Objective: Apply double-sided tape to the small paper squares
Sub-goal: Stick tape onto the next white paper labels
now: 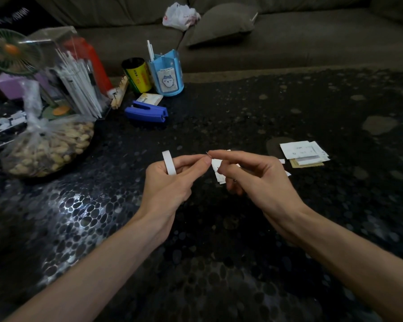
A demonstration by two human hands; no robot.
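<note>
A white roll of double-sided tape (168,163) sits around the fingers of my left hand (170,180), held above the dark table. My left thumb and forefinger stretch toward my right hand (254,177), and the two sets of fingertips meet at about the tape's loose end, which is too small to make out. My right hand pinches there with thumb and forefinger. Small white paper squares (219,173) lie on the table just under my right hand, partly hidden by it. More paper pieces (304,153) lie in a stack further right.
On the dark pebble-patterned table (219,228) stand a blue stapler (147,111), a blue pen cup (166,75), a yellow-black can (136,74), a clear box of white sticks (77,82), a bag of peanuts (49,147) and a small fan (9,49). A sofa runs behind.
</note>
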